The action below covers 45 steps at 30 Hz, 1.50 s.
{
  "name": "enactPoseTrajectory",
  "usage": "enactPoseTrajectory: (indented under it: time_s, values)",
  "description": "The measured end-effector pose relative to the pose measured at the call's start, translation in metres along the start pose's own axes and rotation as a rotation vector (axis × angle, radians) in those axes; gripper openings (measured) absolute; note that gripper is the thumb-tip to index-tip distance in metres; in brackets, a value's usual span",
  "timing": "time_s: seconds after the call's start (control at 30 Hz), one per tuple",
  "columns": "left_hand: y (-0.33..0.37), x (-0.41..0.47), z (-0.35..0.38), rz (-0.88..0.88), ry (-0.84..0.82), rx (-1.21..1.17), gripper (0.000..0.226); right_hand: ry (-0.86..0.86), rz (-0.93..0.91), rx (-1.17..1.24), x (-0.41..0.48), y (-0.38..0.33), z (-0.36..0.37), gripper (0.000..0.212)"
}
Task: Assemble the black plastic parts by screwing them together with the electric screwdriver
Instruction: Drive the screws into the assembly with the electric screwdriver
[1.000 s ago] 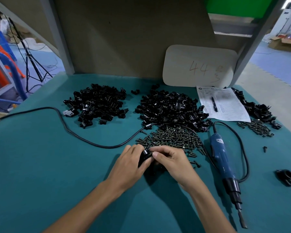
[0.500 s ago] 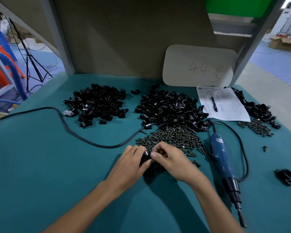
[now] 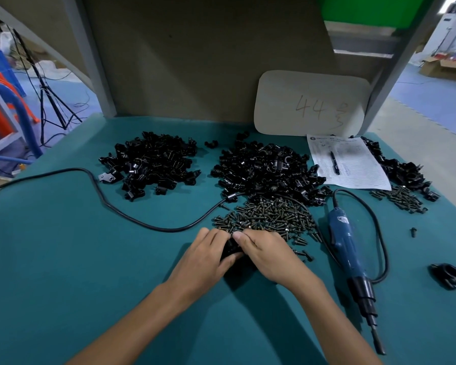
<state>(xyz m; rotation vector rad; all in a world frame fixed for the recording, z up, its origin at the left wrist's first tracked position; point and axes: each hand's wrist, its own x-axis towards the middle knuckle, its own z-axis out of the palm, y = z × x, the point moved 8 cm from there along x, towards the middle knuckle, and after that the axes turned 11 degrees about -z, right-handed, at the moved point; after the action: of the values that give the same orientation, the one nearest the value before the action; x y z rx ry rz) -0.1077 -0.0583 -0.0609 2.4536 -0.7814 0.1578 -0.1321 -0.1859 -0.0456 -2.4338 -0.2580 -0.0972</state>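
The left hand point(image 3: 205, 259) curls its fingers and thumb round a small black part point(image 3: 228, 250) held just above the teal tabletop point(image 3: 63, 259), at the near edge of the big screw pile point(image 3: 269, 217). The right hand point(image 3: 270, 256) is bent over the same part with its thumb against the left fingers. Its fingertips are hidden, so I cannot tell whether it pinches the part, a screw, or nothing. The part looks like rigid moulded plastic: light, stiff and a little slick, unlikely to break but easy to twist out of line. It is probably best gripped across its flat sides, leaving the screw hole uncovered. The screws are tiny and would roll, so pinching one by the head should suit. One electric screwdriver point(image 3: 345, 246) lies untouched just right of the hands, bit pointing toward the person, and its barrel is the natural place to hold it. I count three heaps of black parts: a left heap point(image 3: 153, 164), a middle heap point(image 3: 263, 169) and a right heap point(image 3: 398, 167). There are two screw piles, the second being a smaller screw scatter point(image 3: 400, 200), plus one stray screw point(image 3: 413, 232). One separate black piece point(image 3: 448, 275), which may be already assembled, lies far right, and there is one paper sheet point(image 3: 353, 167) with one pen point(image 3: 334, 162) on it.
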Motion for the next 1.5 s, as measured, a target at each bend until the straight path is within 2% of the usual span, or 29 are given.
enactPoseTrajectory:
  time_s: [0.17,0.3,0.37,0.4,0.47,0.53,0.57,0.63,0.7,0.77,0.87,0.93,1.03,1.17,1.23,1.33,1.4,1.5]
  values:
    - [0.001,0.0,0.0,0.006,-0.004,-0.003,0.034,0.03,0.021,-0.004,-0.004,0.003,0.0,0.056]
    - [-0.001,0.001,-0.002,-0.042,-0.008,-0.031,0.045,0.064,0.086,-0.068,-0.016,0.012,-0.023,0.04]
    - [-0.002,0.001,-0.003,-0.061,-0.011,-0.042,0.048,0.185,0.158,-0.187,-0.037,0.028,-0.053,0.028]
    - [-0.004,0.001,-0.003,-0.073,-0.018,-0.051,0.047,0.287,0.227,-0.254,-0.055,0.04,-0.071,0.03]
    - [-0.006,0.001,-0.002,-0.089,-0.018,-0.082,0.043,0.397,0.45,-0.435,-0.098,0.066,-0.101,0.054]
    - [-0.005,0.003,-0.002,-0.093,-0.017,-0.095,0.041,0.294,0.679,-0.497,-0.128,0.095,-0.113,0.082]
    - [-0.003,0.003,-0.002,-0.085,-0.016,-0.093,0.041,0.248,0.76,-0.416,-0.136,0.107,-0.113,0.087]
    - [-0.002,0.002,-0.002,-0.073,-0.011,-0.09,0.04,0.24,0.817,-0.191,-0.14,0.122,-0.11,0.075]
    - [-0.003,0.001,-0.004,-0.075,-0.002,-0.1,0.038,0.359,0.787,0.053,-0.139,0.131,-0.111,0.048]
    - [-0.004,0.0,-0.004,-0.08,0.009,-0.115,0.036,0.533,0.739,0.358,-0.14,0.139,-0.113,0.029]
    - [-0.005,0.002,-0.004,-0.087,0.01,-0.112,0.033,0.747,0.658,0.815,-0.135,0.139,-0.114,0.016]
    - [-0.005,0.002,-0.002,-0.082,0.005,-0.101,0.03,0.781,0.55,1.006,-0.124,0.133,-0.113,0.024]
    - [-0.006,0.001,-0.002,-0.085,0.006,-0.103,0.028,0.789,0.491,1.121,-0.112,0.124,-0.105,0.034]
    - [-0.006,0.001,-0.002,-0.088,0.006,-0.094,0.028,0.775,0.564,1.08,-0.106,0.119,-0.094,0.037]
    - [-0.007,0.002,-0.002,-0.094,0.007,-0.09,0.028,0.764,0.557,1.039,-0.102,0.117,-0.09,0.032]
    - [-0.007,0.002,-0.002,-0.097,0.01,-0.09,0.03,0.823,0.533,1.106,-0.096,0.114,-0.086,0.013]
    - [-0.008,0.002,-0.002,-0.098,0.012,-0.087,0.031,0.882,0.523,1.176,-0.092,0.115,-0.086,0.015]
    - [-0.01,0.002,0.0,-0.111,0.002,-0.079,0.03,0.883,0.525,1.183,-0.089,0.112,-0.086,0.019]
